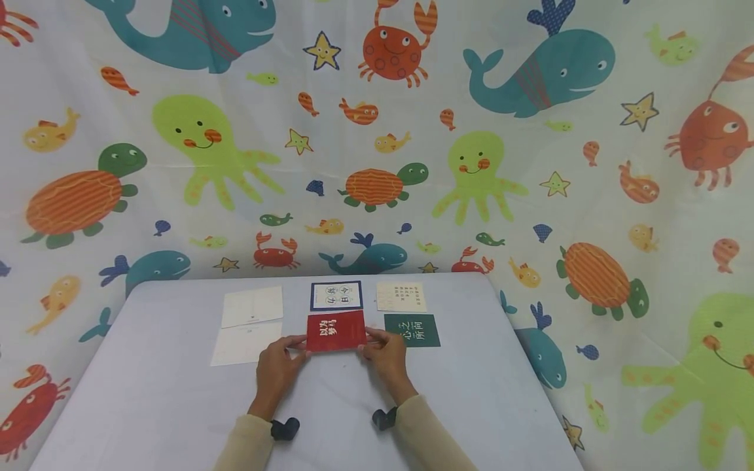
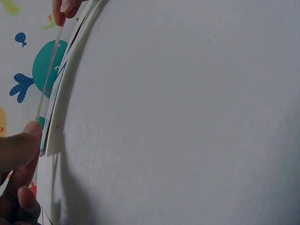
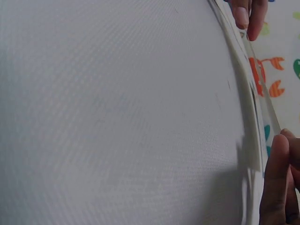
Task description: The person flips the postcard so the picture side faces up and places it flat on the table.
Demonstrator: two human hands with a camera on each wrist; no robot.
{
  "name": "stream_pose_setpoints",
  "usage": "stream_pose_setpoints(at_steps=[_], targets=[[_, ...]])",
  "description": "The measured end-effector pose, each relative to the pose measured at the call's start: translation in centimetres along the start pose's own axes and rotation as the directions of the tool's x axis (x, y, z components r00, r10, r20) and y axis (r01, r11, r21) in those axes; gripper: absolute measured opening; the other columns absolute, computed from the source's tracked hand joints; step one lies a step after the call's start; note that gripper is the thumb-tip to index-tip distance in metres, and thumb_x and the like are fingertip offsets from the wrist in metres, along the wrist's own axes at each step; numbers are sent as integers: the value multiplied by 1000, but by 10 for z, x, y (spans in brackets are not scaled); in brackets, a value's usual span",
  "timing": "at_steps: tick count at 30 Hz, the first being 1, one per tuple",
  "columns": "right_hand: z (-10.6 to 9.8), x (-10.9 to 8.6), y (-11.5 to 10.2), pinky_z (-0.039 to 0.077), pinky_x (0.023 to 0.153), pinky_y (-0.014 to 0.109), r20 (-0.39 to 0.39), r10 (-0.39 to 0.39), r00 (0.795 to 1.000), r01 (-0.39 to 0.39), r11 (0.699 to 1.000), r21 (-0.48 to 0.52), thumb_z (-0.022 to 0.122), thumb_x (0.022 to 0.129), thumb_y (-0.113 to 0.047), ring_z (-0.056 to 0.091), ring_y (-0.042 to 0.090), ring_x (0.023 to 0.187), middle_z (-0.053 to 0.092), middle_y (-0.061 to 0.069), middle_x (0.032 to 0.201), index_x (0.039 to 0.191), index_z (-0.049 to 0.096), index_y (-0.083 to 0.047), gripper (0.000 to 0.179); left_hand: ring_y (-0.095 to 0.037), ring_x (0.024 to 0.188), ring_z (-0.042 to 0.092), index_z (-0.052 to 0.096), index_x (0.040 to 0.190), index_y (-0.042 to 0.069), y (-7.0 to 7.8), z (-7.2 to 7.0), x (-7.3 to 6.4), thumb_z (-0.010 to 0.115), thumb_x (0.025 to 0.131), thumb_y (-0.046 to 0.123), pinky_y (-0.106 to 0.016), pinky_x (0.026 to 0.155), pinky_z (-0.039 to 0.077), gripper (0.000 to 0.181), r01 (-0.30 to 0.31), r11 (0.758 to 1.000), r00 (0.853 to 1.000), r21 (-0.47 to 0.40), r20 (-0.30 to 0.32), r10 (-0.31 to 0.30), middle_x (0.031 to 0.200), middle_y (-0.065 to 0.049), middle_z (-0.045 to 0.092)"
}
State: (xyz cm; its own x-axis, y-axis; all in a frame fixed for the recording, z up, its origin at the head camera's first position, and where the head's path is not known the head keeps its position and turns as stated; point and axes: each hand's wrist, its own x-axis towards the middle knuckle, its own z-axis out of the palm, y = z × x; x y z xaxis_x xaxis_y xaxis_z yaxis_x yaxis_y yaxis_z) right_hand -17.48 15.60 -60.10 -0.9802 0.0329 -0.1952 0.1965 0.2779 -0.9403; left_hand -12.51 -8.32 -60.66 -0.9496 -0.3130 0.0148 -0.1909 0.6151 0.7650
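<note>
A red card with white characters is held level at the middle of the table. My left hand pinches its left edge between thumb and fingers, and my right hand pinches its right edge. Both wrist views show the card edge-on as a thin strip between the fingers, a little above the tabletop. Behind it lies a white card with a blue border. Just right of my right hand is a dark green card, its left part partly covered by the fingers.
Two white cards lie to the left, a far one and a near one by my left hand. A cream card with small writing lies at the back right. The white-covered table ends at a curtain printed with sea animals.
</note>
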Motion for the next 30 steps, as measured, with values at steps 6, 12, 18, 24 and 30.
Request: stream_pose_setpoints(at_steps=[6,12,18,24,30], targets=[[4,-1,0,63,73,28,-5,16,1000,-17,1000,-18,85,87,-4,76,11,79,78,5,104,130,76,-12,45,-33,106,70,78,128,12,0,3,-2,85,90,17,-44,85,54,39,-7,1000,1000,28,-11,8,111,-12,81],[6,0,0,63,69,28,-14,31,999,-31,999,-13,85,85,-2,75,12,77,77,5,102,128,77,-11,45,-42,131,65,76,129,9,2,4,-5,83,92,16,-59,105,52,38,7,999,1000,37,-13,-6,114,-15,80],[9,-1,-1,61,65,27,-39,40,998,-41,999,-29,86,84,-1,74,12,75,78,6,101,124,79,-9,42,-43,130,64,77,127,8,3,4,-5,83,92,15,-60,106,51,36,-5,999,1000,43,-18,6,112,-15,80],[14,-1,-6,60,62,27,-61,50,997,-53,998,-43,85,83,1,73,13,73,77,6,99,122,79,-8,41,-42,131,64,77,127,9,-2,6,0,82,93,19,-60,105,51,35,2,996,1000,84,-16,0,115,-14,80],[19,1,-6,60,62,26,-79,47,996,-53,996,-70,86,83,0,72,13,73,76,5,98,121,79,-8,39,-40,122,68,77,127,9,-4,6,4,84,92,22,-57,97,55,37,-19,993,999,119,-35,23,110,-13,80]])
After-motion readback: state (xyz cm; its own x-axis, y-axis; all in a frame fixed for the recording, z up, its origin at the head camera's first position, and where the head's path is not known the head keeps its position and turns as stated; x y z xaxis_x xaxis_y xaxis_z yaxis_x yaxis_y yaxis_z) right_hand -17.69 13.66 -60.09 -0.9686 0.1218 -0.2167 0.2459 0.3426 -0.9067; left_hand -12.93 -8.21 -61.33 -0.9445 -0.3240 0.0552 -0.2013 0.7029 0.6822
